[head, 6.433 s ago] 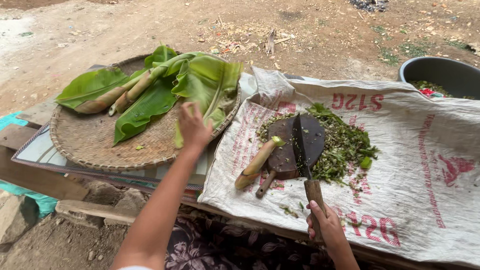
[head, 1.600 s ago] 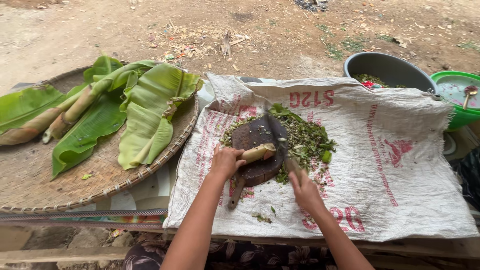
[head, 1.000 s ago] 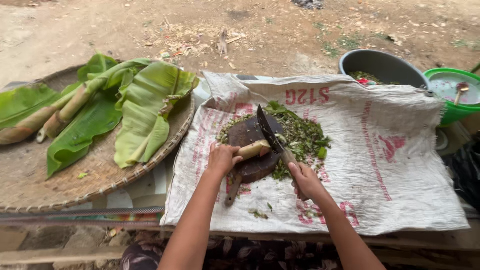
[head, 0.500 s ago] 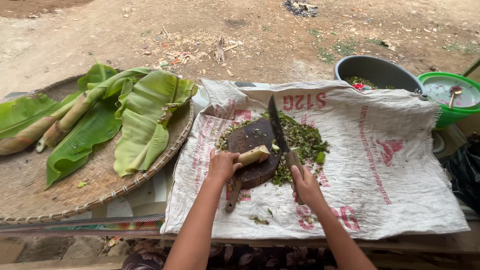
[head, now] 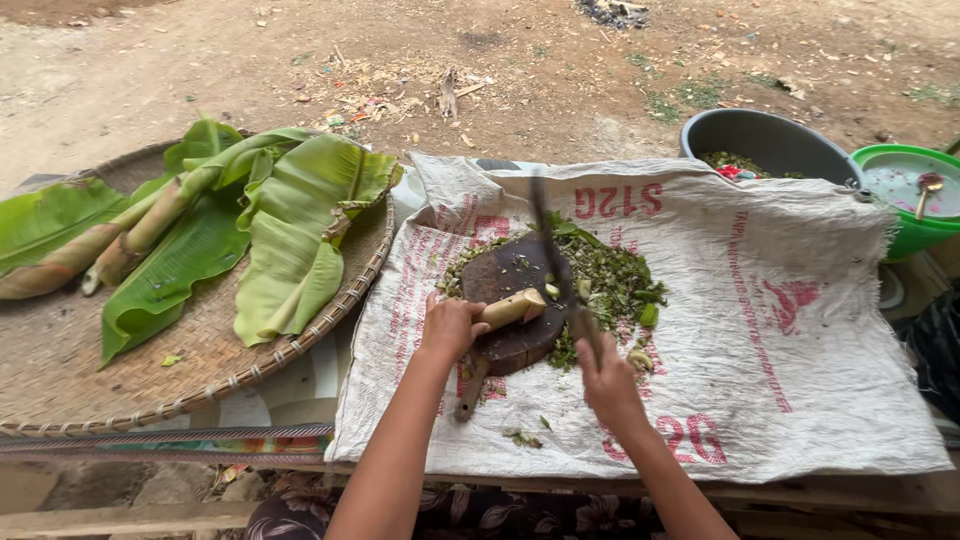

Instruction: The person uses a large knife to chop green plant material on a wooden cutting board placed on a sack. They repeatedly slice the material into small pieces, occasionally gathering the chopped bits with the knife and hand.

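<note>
My left hand [head: 450, 328] grips a pale banana stem piece [head: 512, 308] and holds it flat on a dark round chopping board [head: 505, 283]. My right hand [head: 602, 372] is closed on the handle of a chopping knife [head: 553, 246]. Its blade is blurred and stands upright just right of the stem's cut end. A heap of chopped green pieces [head: 610, 280] lies on the board's right side and on the white woven sack [head: 800, 350] under it.
A round woven tray [head: 90, 380] at the left carries banana leaves [head: 290, 220] and whole stems [head: 150, 225]. A dark basin [head: 765, 140] and a green tub [head: 910, 190] with a spoon stand at the back right. Bare dirt ground lies beyond.
Earlier my left hand reached to the tray; it now holds a stem on the board. Over the last second the knife has kept rising and falling beside the stem end.
</note>
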